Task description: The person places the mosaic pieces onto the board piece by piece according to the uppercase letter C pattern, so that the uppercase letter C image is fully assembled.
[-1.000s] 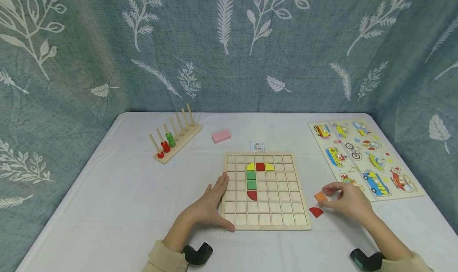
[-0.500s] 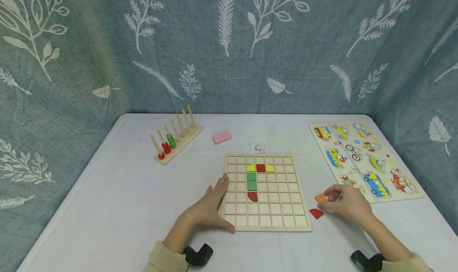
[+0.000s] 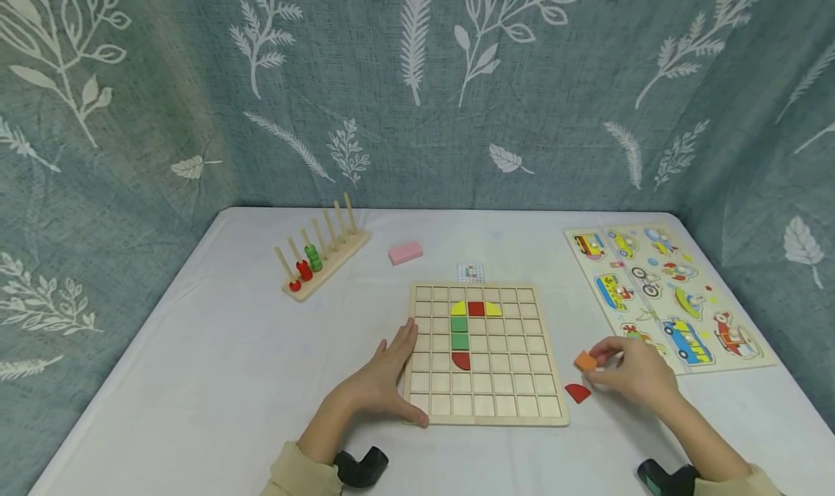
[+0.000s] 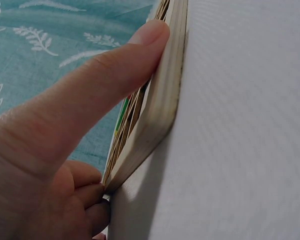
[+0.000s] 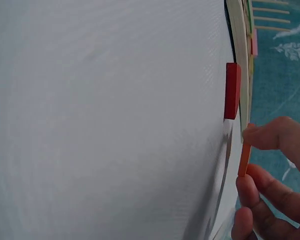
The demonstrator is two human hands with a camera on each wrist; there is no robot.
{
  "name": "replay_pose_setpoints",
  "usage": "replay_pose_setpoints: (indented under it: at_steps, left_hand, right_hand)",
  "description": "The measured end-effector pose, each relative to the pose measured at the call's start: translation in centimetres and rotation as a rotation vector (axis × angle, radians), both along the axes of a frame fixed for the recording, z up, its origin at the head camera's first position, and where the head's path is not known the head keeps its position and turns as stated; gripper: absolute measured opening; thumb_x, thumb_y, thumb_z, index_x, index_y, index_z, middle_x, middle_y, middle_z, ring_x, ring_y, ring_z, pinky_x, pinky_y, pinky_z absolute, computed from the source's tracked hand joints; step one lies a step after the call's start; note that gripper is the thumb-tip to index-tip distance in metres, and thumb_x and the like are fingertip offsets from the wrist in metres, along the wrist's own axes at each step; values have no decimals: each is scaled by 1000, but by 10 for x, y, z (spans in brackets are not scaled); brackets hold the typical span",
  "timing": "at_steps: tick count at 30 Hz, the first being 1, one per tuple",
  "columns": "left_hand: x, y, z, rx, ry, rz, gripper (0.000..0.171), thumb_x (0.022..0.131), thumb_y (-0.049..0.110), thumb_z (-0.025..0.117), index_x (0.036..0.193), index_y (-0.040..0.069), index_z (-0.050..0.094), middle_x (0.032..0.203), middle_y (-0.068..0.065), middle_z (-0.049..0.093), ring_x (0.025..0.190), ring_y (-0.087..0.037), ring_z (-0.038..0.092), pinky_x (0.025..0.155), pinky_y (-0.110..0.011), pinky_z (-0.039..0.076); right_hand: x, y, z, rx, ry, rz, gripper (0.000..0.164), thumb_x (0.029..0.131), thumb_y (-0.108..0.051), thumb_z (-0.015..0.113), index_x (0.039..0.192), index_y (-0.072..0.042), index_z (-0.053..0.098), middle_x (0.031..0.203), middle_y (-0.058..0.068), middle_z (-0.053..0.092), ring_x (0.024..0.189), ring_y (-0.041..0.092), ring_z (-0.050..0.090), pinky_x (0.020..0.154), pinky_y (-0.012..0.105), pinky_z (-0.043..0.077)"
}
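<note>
A wooden grid board (image 3: 483,418) lies mid-table, with yellow, red and green tiles in some of its cells. My left hand (image 3: 377,378) rests at the board's left edge, fingers stretched along the side and thumb by the near corner. In the left wrist view the thumb (image 4: 105,75) presses on the board's rim. Off the board's right side, my right hand (image 3: 634,374) pinches an orange square tile (image 3: 585,361) between thumb and fingers. The right wrist view shows that orange tile (image 5: 245,155) edge-on. Just nearer me lies a red quarter-circle tile (image 3: 578,393).
A bead counting stand (image 3: 333,260) with upright pegs is at the back left. Near it lies a pink block (image 3: 406,253). A small printed card (image 3: 470,272) sits behind the board. Vehicle puzzle boards (image 3: 711,293) lie at the right, close beyond the right hand.
The orange tile has tilted slightly in the right hand's fingertips. The left hand stays in place at the board, and the whole head view has shifted slightly.
</note>
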State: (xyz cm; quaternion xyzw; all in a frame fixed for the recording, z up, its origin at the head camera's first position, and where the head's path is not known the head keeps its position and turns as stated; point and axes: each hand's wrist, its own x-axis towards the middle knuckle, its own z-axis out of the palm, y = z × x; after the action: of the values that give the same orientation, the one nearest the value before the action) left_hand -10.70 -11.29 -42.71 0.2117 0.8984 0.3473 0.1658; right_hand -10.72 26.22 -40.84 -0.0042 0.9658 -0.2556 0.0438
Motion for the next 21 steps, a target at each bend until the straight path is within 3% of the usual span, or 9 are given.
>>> replay_pose_setpoints:
  at_steps: [21]
  left_hand:
    - [-1, 1, -3, -2, 4, -1, 133, 49, 42, 88, 145, -2, 7, 152, -12, 0, 139, -24, 1, 110, -48, 4]
  right_hand:
    - [-3, -22, 0, -86, 78, 72, 27, 63, -10, 76, 89, -8, 69, 80, 0, 61, 64, 15, 45, 49, 24, 36]
